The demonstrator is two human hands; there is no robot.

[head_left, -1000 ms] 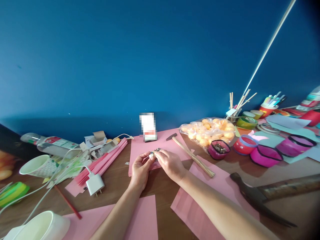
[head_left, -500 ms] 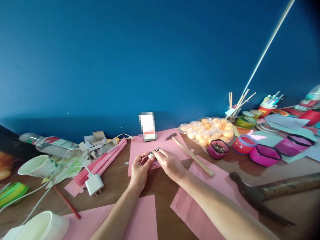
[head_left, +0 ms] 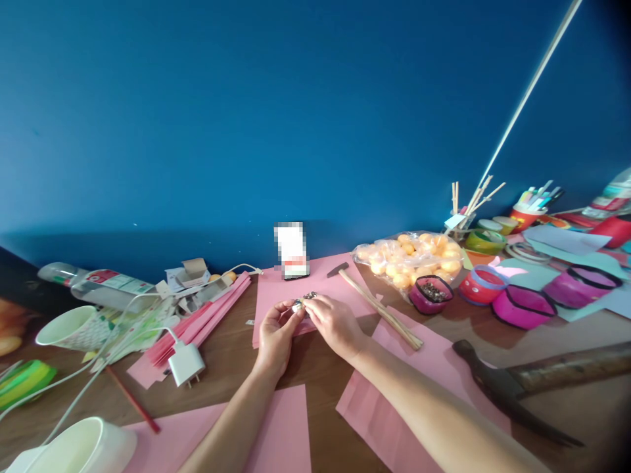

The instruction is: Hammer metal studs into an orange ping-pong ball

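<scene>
My left hand and my right hand meet over the front edge of the far pink paper. Between the fingertips of the left hand is a small whitish object, too small to name. The right fingers are pinched close beside it; what they hold, if anything, is hidden. Just beyond the fingertips lies a small dark cluster of bits. A phone with a blurred screen stands against the wall behind the hands.
To the right are a small hammer, a bag of orange balls, a purple cup of dark bits and a claw hammer. On the left lie pink paper strips, a white charger, a red pencil and a paper cup.
</scene>
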